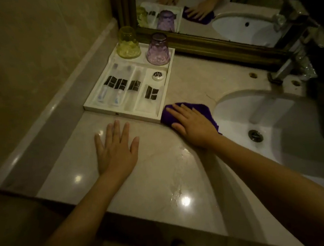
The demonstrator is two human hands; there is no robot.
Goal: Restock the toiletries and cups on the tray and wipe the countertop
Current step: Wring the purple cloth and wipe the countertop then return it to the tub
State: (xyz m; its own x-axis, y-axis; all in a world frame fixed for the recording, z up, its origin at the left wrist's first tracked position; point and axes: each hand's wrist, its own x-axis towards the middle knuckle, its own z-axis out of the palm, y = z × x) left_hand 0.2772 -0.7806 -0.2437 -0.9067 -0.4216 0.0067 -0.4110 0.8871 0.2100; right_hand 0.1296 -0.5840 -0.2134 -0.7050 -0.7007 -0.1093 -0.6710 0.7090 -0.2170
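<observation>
A white compartment tray (102,110) sits in the back left corner of the marble countertop (162,163). A yellow cup (127,43) and a purple cup (157,49) stand upside down along its far side. Wrapped toiletries (118,84) with black labels and a small round soap (158,75) lie in its compartments. My right hand (193,125) presses flat on a purple cloth (204,110) just off the tray's near right corner. My left hand (117,146) rests flat on the counter in front of the tray, fingers spread.
A white sink basin (280,128) with a drain lies to the right. A chrome faucet (290,62) stands behind it. A framed mirror (208,45) runs along the back wall. A wet streak shines on the counter near the front edge.
</observation>
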